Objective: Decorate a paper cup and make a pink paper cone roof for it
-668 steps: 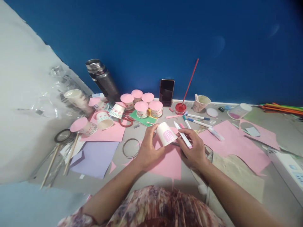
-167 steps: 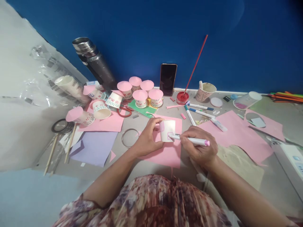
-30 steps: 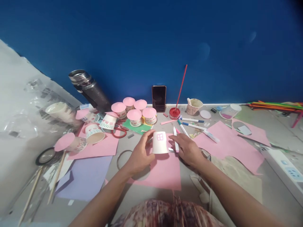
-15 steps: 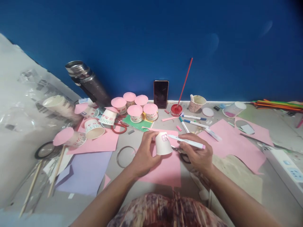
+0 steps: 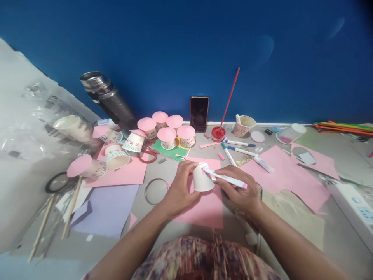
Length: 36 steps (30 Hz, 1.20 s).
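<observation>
Upside down over a sheet of pink paper (image 5: 201,216), a white paper cup (image 5: 203,182) is held by my left hand (image 5: 183,186), its fingers round the cup's left side. Pink lines drawn near the top of the cup are partly covered by the pen. My right hand (image 5: 241,188) grips a white marker pen (image 5: 229,179) with a pink end. The pen's tip meets the cup's upper wall, near the pink lines. Scissors under my right hand are mostly hidden.
Several decorated cups with pink paper tops (image 5: 166,136) stand at the back, left of a phone (image 5: 199,113). Red-handled scissors (image 5: 148,156), a tape ring (image 5: 156,191) and loose markers (image 5: 241,151) lie around. A steel flask (image 5: 107,99) leans at the left; a power strip (image 5: 352,202) is at the right.
The pen has shifted slightly left and down across the cup, covering more of the pink drawing. The cup has turned a little, and my right hand has moved slightly left.
</observation>
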Available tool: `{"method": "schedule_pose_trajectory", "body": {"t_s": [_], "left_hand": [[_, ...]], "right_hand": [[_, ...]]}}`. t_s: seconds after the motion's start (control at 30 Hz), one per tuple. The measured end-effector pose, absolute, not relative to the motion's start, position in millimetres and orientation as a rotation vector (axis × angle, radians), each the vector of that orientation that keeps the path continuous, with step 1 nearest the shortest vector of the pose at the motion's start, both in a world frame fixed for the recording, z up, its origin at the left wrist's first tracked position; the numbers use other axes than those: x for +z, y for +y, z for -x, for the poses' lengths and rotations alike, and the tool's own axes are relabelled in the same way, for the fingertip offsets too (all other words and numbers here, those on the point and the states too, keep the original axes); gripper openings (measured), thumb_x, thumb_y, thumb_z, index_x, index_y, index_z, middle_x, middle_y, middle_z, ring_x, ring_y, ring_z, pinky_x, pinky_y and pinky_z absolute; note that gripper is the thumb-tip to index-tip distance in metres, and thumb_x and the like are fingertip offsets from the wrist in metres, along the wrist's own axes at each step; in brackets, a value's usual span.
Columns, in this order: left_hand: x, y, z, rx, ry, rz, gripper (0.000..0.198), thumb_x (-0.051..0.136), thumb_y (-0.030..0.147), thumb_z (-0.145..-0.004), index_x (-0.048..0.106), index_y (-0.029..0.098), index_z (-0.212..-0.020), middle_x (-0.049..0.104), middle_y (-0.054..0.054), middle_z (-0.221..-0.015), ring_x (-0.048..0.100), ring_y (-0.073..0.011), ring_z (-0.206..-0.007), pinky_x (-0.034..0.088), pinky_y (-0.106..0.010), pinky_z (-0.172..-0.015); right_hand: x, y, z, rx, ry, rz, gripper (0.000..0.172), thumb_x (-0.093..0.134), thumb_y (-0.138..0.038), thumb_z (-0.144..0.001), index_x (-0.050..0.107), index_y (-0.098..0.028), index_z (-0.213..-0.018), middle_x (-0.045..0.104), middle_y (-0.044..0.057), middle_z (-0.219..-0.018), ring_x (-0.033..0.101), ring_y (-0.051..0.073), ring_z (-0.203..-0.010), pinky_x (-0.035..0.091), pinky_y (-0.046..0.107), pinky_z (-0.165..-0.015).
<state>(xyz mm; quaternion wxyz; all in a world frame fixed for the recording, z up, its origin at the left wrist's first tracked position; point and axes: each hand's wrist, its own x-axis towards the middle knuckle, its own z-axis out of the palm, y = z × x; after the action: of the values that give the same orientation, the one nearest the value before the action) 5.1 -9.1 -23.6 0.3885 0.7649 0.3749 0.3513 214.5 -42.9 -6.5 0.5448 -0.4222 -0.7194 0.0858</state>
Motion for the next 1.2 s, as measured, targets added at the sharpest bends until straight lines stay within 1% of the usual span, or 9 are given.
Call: {"method": "schedule_pose_trajectory", "body": {"t_s": [0.37, 0.57, 0.7, 0.87, 1.07, 1.2], "left_hand": [[-23.9, -9.6, -4.3, 0.883, 0.951, -1.951, 0.065, 0.073, 0.013, -0.081, 0.045, 0.028, -0.138, 0.048, -0.011, -0.136, 0.051, -0.0285, -0.129, 0.05, -0.049, -0.107], [-23.7, -9.7, -4.6, 0.88, 0.942, -1.957, 0.065, 0.075, 0.015, -0.081, 0.045, 0.028, -0.138, 0.048, -0.011, -0.135, 0.051, -0.0287, -0.128, 0.051, -0.049, -0.107], [-24.0, -9.5, -5.1, 0.89, 0.943, -1.959, 0.066, 0.074, 0.013, -0.08, 0.045, 0.028, -0.137, 0.049, -0.011, -0.135, 0.051, -0.0285, -0.128, 0.051, -0.048, -0.106], [-23.3, -9.9, -4.9, 0.898, 0.953, -1.958, 0.066, 0.075, 0.014, -0.079, 0.045, 0.028, -0.137, 0.049, -0.01, -0.135, 0.051, -0.0284, -0.129, 0.051, -0.047, -0.106], [-24.0, -10.2, -4.6, 0.888, 0.953, -1.973, 0.067, 0.075, 0.014, -0.079, 0.045, 0.028, -0.137, 0.049, -0.011, -0.135, 0.051, -0.03, -0.13, 0.051, -0.049, -0.107], [-24.8, -10.4, -4.8, 0.911, 0.941, -1.957, 0.066, 0.075, 0.015, -0.08, 0.044, 0.028, -0.137, 0.049, -0.01, -0.134, 0.052, -0.0285, -0.129, 0.052, -0.048, -0.105]], "right_hand": [[-4.5, -44.4, -214.9, 0.228, -1.676, 1.109, 0.015, 0.065, -0.019, -0.097, 0.076, -0.025, -0.104, 0.081, 0.006, -0.083, 0.076, 0.02, -0.071, 0.061, 0.033, -0.067], [-6.0, -45.3, -213.9, 0.22, -1.681, 1.104, 0.015, 0.066, -0.021, -0.096, 0.076, -0.026, -0.105, 0.081, 0.006, -0.083, 0.076, 0.021, -0.072, 0.062, 0.033, -0.067], [-5.5, -45.3, -213.6, 0.204, -1.694, 1.124, 0.013, 0.065, -0.021, -0.097, 0.077, -0.026, -0.103, 0.081, 0.005, -0.082, 0.076, 0.02, -0.07, 0.061, 0.032, -0.065], [-2.0, -45.8, -214.5, 0.18, -1.682, 1.16, 0.012, 0.065, -0.021, -0.098, 0.076, -0.025, -0.1, 0.081, 0.005, -0.082, 0.076, 0.019, -0.07, 0.061, 0.031, -0.067], [-2.0, -47.0, -215.0, 0.169, -1.696, 1.182, 0.012, 0.065, -0.023, -0.097, 0.076, -0.026, -0.1, 0.081, 0.005, -0.081, 0.076, 0.02, -0.069, 0.062, 0.031, -0.066], [-2.3, -46.3, -215.5, 0.157, -1.686, 1.178, 0.012, 0.064, -0.021, -0.097, 0.076, -0.025, -0.099, 0.081, 0.004, -0.081, 0.076, 0.02, -0.068, 0.061, 0.03, -0.065]]}}
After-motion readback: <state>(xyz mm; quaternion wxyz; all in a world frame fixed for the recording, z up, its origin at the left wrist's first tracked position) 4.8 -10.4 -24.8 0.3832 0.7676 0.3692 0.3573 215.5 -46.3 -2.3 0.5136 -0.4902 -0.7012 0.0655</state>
